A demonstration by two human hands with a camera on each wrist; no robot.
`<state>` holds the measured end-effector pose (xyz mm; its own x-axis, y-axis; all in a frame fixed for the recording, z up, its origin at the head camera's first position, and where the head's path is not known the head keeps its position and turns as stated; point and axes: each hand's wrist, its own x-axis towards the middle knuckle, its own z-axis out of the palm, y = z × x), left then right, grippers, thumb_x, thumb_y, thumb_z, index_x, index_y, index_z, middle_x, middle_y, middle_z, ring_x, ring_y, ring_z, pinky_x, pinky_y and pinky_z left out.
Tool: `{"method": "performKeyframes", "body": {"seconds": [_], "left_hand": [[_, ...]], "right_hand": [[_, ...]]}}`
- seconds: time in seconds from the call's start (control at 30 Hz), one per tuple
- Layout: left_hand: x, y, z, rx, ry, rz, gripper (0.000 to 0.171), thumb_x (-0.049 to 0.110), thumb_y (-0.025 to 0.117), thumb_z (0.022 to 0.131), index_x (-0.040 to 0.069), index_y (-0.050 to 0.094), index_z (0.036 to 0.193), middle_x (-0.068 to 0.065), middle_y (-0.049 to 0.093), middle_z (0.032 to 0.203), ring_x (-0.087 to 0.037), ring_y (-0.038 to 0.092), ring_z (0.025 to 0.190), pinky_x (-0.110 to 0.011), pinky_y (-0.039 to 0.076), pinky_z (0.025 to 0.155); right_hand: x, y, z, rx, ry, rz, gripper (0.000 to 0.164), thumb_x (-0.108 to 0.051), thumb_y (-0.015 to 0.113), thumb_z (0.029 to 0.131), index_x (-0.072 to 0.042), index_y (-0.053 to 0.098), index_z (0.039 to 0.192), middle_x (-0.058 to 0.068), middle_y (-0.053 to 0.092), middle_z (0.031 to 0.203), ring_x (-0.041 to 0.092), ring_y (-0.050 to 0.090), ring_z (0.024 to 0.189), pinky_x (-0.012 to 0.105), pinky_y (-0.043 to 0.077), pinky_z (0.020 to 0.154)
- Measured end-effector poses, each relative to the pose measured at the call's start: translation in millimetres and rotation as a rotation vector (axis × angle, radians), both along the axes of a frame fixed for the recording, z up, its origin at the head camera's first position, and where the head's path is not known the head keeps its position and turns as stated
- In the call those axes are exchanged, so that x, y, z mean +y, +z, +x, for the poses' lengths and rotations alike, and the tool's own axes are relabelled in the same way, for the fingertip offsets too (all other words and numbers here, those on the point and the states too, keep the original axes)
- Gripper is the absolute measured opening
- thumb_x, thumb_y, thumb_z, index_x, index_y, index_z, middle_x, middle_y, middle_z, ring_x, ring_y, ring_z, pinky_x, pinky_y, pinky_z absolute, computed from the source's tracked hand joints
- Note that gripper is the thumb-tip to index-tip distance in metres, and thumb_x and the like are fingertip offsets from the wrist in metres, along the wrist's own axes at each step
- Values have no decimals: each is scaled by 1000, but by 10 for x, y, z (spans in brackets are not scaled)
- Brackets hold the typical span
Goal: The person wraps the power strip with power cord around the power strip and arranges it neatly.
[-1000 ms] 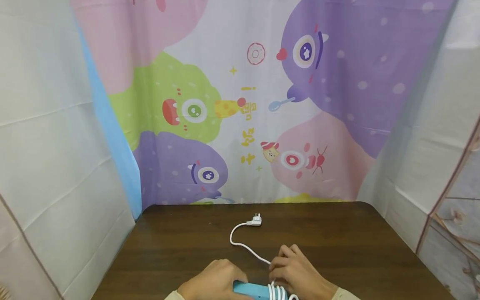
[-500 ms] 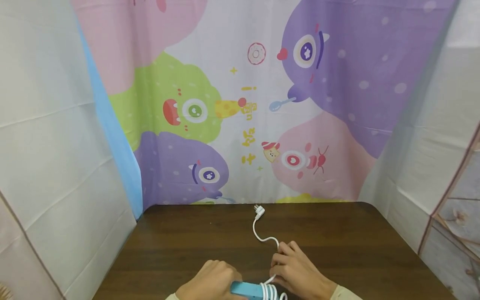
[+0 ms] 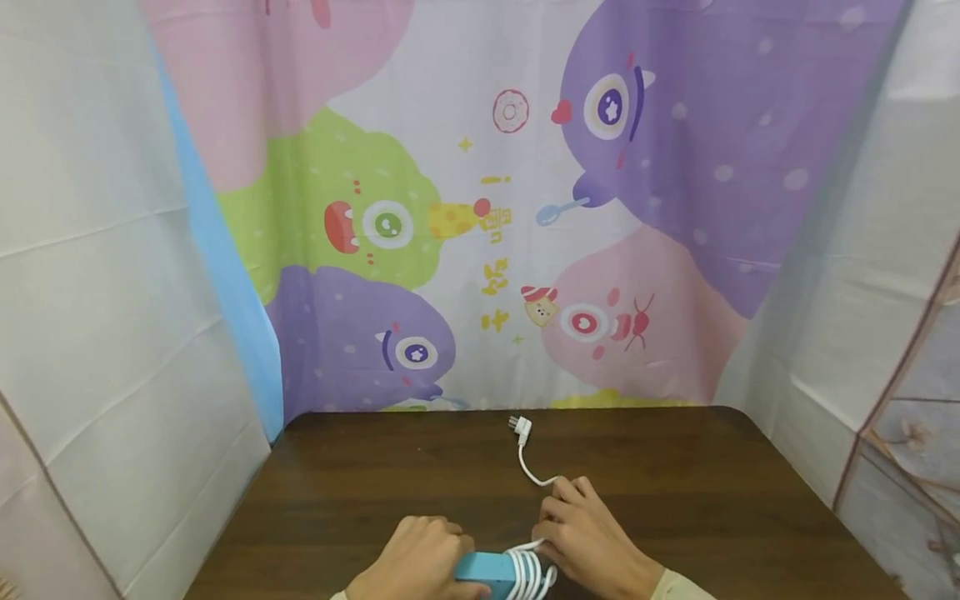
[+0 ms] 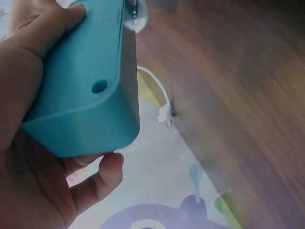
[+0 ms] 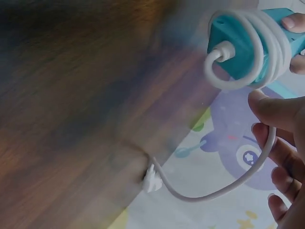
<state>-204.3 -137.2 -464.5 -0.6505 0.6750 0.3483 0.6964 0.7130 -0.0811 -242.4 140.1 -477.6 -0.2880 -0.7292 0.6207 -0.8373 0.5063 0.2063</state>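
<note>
A teal power strip (image 3: 486, 570) is at the bottom middle of the head view, with several turns of white cord (image 3: 528, 575) wound round its right end. My left hand (image 3: 420, 557) grips its other end, thumb on one face and fingers beneath, as the left wrist view shows; a round hole is in the strip (image 4: 76, 86) there. My right hand (image 3: 596, 542) pinches the loose cord just right of the turns; in the right wrist view the cord (image 5: 228, 190) runs past the thumb and curled fingers. From there it leads to the white plug (image 3: 521, 429), lying near the table's far edge.
The dark wood table (image 3: 360, 475) ends at a curtain (image 3: 480, 350) printed with cartoon monsters. Pale fabric walls (image 3: 135, 292) stand at the left and right sides.
The plug has turned, its prongs now pointing left, and the loose cord beyond my right hand is shorter. My left hand and the power strip have shifted slightly left.
</note>
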Motion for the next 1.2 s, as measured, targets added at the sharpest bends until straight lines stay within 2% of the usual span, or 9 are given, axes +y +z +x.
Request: {"method": "performKeyframes", "body": {"seconds": [0.13, 0.3, 0.43, 0.53, 0.73, 0.87, 1.0, 1.2], "left_hand": [[-20, -8, 7, 90, 16, -33, 43, 64, 80, 76, 25, 65, 68, 14, 55, 64, -2, 40, 51, -23, 27, 42], [-18, -41, 7, 167, 47, -60, 46, 65, 80, 76, 21, 66, 70, 10, 59, 65, -6, 48, 52, -24, 34, 42], [-26, -75, 11, 162, 124, -39, 50, 65, 77, 80, 17, 68, 72, 6, 62, 66, -8, 52, 52, -24, 36, 42], [-57, -112, 4, 155, 187, -9, 52, 65, 76, 83, 15, 66, 72, 5, 60, 64, -8, 50, 50, -25, 33, 41], [-83, -156, -47, 189, 254, 53, 53, 63, 73, 86, 13, 60, 71, 3, 57, 62, -11, 49, 48, -27, 32, 40], [-79, -175, -81, 188, 298, 86, 52, 59, 74, 88, 14, 56, 70, 4, 53, 60, -10, 45, 46, -26, 31, 39], [-60, -183, -90, 220, 292, 79, 51, 57, 77, 86, 13, 57, 70, 3, 54, 59, -10, 45, 45, -25, 31, 39], [-18, -177, -86, 324, 247, 46, 49, 59, 84, 76, 14, 66, 76, 2, 64, 67, -13, 55, 53, -28, 38, 40]], "right_hand": [[-46, 11, -1, 7, -36, -21, 17, -30, 90, 73, -27, 73, 75, -12, 57, 81, 15, 46, 88, 37, 35, 80], [-93, 30, 17, -5, -57, -65, 17, -33, 90, 75, -26, 74, 76, -13, 56, 80, 14, 43, 84, 35, 33, 77], [-131, 52, 41, -32, -73, -118, 15, -34, 88, 79, -24, 76, 79, -14, 57, 78, 11, 41, 81, 31, 31, 75], [-148, 70, 63, -58, -75, -155, 13, -32, 87, 82, -23, 77, 80, -14, 57, 78, 10, 40, 80, 30, 30, 74], [-180, 86, 95, -72, -70, -191, 12, -29, 86, 83, -23, 76, 79, -14, 58, 79, 10, 41, 81, 29, 31, 72], [-205, 80, 112, -107, -90, -210, 15, -33, 80, 90, -22, 75, 80, -13, 61, 79, 9, 41, 81, 29, 32, 71], [-224, 79, 148, -175, -120, -214, 18, -36, 77, 93, -23, 74, 81, -17, 62, 78, 6, 41, 80, 27, 34, 71], [-239, 167, 198, -280, -129, -298, 11, -24, 82, 88, -24, 72, 86, -25, 56, 77, 0, 35, 75, 25, 36, 71]]}}
